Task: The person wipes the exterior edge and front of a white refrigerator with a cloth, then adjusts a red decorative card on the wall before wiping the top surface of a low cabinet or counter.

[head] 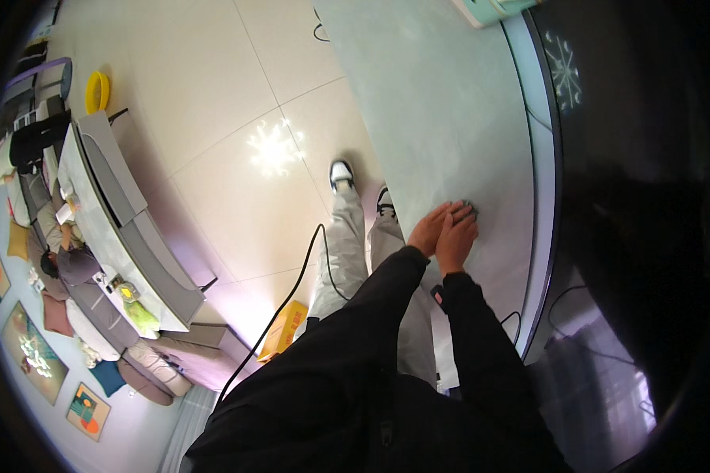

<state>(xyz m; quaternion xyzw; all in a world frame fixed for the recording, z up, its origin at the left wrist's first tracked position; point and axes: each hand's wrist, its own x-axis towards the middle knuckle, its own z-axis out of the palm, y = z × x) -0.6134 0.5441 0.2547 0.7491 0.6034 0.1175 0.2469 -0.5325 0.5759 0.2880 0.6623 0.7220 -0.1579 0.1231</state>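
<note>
Both my hands rest together on the pale grey top of a long, low cabinet. My left hand reaches in from the left, fingers stretched towards a small dark grey wad, perhaps a cloth. Close against it lies my right hand, its fingers partly over the left ones. The fingertips of both hands are on the wad and cover most of it, so its full shape is hidden. Black sleeves reach down to both wrists.
A large black television screen stands along the cabinet's right side. A mint-green container sits at the far end. A black cable loops beside my leg, near a yellow-orange box. Across the floor are a coffee table and a seated person.
</note>
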